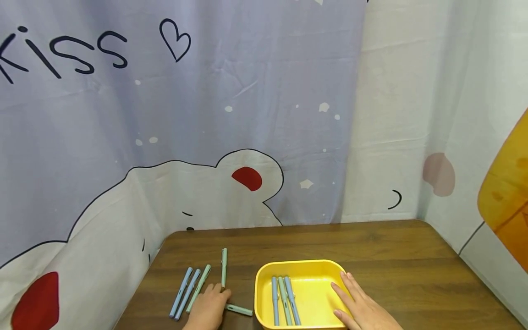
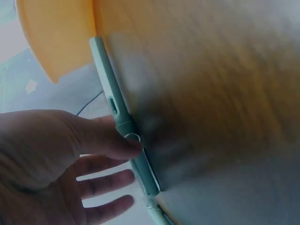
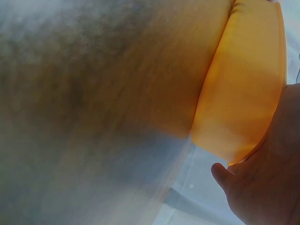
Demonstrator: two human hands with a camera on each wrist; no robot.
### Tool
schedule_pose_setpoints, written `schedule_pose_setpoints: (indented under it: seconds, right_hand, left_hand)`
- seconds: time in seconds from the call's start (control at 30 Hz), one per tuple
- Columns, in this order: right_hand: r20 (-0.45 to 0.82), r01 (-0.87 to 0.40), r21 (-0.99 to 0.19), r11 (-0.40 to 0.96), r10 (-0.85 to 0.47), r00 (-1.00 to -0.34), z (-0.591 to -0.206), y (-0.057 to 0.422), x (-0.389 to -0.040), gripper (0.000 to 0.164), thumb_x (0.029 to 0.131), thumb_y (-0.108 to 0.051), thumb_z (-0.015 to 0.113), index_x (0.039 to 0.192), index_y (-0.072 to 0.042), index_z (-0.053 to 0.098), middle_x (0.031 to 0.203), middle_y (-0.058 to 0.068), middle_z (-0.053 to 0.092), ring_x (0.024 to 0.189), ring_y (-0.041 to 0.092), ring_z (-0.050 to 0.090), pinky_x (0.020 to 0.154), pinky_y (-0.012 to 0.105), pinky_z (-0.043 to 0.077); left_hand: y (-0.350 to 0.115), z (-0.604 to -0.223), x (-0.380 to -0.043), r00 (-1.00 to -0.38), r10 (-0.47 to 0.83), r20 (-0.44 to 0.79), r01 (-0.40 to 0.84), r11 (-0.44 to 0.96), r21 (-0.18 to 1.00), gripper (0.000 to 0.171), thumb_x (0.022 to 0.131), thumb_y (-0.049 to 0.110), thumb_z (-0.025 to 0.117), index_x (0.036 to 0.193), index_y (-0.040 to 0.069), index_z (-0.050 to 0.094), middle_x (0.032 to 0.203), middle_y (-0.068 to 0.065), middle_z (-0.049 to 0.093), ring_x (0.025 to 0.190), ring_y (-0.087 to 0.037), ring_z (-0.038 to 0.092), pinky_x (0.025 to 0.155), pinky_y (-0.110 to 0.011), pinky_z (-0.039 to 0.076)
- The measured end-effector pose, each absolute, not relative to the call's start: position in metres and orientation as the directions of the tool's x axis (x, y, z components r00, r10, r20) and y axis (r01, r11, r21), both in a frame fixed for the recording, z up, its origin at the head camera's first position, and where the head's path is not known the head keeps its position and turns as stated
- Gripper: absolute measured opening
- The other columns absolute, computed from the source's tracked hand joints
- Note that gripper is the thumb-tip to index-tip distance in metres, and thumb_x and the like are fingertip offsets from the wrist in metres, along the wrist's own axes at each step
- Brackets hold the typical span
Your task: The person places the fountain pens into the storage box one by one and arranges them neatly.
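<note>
My left hand [image 1: 207, 308] is low over the table, left of the yellow tray [image 1: 301, 263]. It pinches a green pen [image 2: 111, 84], with the thumb across the clip and the index finger behind. In the head view this green pen [image 1: 240, 310] points toward the tray's left wall. Another green pen [image 1: 224, 266] extends beyond my fingertips. My right hand [image 1: 363, 309] rests at the tray's right rim, fingers spread and fairly straight over the edge. Inside the tray lie a blue pen [image 1: 275, 300], a green pen [image 1: 284, 300] and a second blue pen [image 1: 292, 300].
Left of my left hand, two blue pens [image 1: 181, 292] [image 1: 188, 294] and a green pen [image 1: 199, 288] lie side by side at a slant. The brown wooden table [image 1: 392, 256] reaches back to a printed curtain [image 1: 288, 114].
</note>
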State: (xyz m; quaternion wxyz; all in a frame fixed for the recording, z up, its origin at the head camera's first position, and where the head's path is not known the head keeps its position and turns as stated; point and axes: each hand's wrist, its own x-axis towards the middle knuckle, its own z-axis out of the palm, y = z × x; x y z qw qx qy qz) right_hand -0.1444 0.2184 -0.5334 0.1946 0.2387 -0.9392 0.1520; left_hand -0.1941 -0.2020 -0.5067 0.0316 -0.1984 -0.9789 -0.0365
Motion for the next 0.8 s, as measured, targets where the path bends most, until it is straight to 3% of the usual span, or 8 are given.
schedule_pose_setpoints:
  seconds: [0.1, 0.23, 0.33, 0.47, 0.57, 0.8]
  right_hand:
    - [0.437, -0.514, -0.186, 0.837, -0.398, -0.806, -0.534, 0.219, -0.145, 0.057, 0.100, -0.041, 0.063, 0.147, -0.011, 0.053, 0.155, 0.022, 0.042, 0.146, -0.011, -0.015, 0.084, 0.052, 0.058]
    - [0.446, -0.518, -0.186, 0.835, -0.398, -0.802, -0.536, 0.219, -0.144, 0.057, 0.100, -0.040, 0.063, 0.147, -0.010, 0.054, 0.155, 0.023, 0.042, 0.146, -0.010, -0.015, 0.083, 0.052, 0.058]
    - [0.457, -0.516, -0.192, 0.835, -0.389, -0.800, -0.535, 0.219, -0.144, 0.057, 0.099, -0.039, 0.064, 0.147, -0.011, 0.053, 0.155, 0.022, 0.043, 0.146, -0.010, -0.014, 0.083, 0.052, 0.058]
    - [0.452, -0.508, -0.190, 0.840, -0.384, -0.805, -0.534, 0.220, -0.145, 0.057, 0.099, -0.040, 0.065, 0.148, -0.012, 0.053, 0.156, 0.020, 0.043, 0.146, -0.011, -0.013, 0.084, 0.051, 0.058]
    - [0.437, -0.503, -0.211, 0.838, -0.379, -0.816, -0.533, 0.219, -0.146, 0.058, 0.099, -0.041, 0.064, 0.148, -0.013, 0.053, 0.156, 0.019, 0.042, 0.146, -0.012, -0.013, 0.085, 0.051, 0.058]
    - [0.450, -0.516, -0.199, 0.833, -0.390, -0.803, -0.534, 0.219, -0.146, 0.057, 0.099, -0.041, 0.063, 0.147, -0.011, 0.053, 0.155, 0.022, 0.043, 0.145, -0.012, -0.015, 0.082, 0.051, 0.058]
  left_hand:
    - [-0.201, -0.505, -0.187, -0.923, 0.367, 0.111, 0.376, 0.924, 0.068, 0.034, 0.079, 0.002, 0.083, 0.109, 0.010, 0.071, 0.107, -0.012, 0.061, 0.097, -0.035, 0.057, 0.062, -0.045, 0.052]
    - [-0.196, -0.507, -0.179, -0.972, 0.175, 0.157, 0.193, 0.976, 0.104, 0.036, 0.082, 0.020, 0.084, 0.108, 0.004, 0.067, 0.098, -0.014, 0.061, 0.090, -0.036, 0.058, 0.059, -0.045, 0.054]
    - [-0.190, -0.512, -0.180, -0.991, 0.027, 0.131, 0.045, 0.990, 0.136, 0.049, 0.086, 0.044, 0.079, 0.105, 0.001, 0.065, 0.087, -0.013, 0.059, 0.080, -0.033, 0.059, 0.055, -0.044, 0.053]
    - [-0.184, -0.515, -0.188, -0.998, -0.024, 0.065, -0.012, 0.984, 0.180, 0.066, 0.085, 0.062, 0.072, 0.104, -0.001, 0.062, 0.084, -0.016, 0.057, 0.080, -0.035, 0.058, 0.058, -0.048, 0.053]
    - [-0.183, -0.514, -0.193, -0.999, -0.015, 0.051, -0.005, 0.980, 0.197, 0.063, 0.084, 0.056, 0.076, 0.107, -0.001, 0.061, 0.087, -0.017, 0.057, 0.083, -0.035, 0.058, 0.060, -0.049, 0.053]
    - [-0.188, -0.511, -0.190, -0.999, 0.039, 0.023, 0.043, 0.966, 0.256, 0.046, 0.082, 0.020, 0.085, 0.110, -0.002, 0.055, 0.091, -0.014, 0.057, 0.074, -0.030, 0.059, 0.058, -0.044, 0.052]
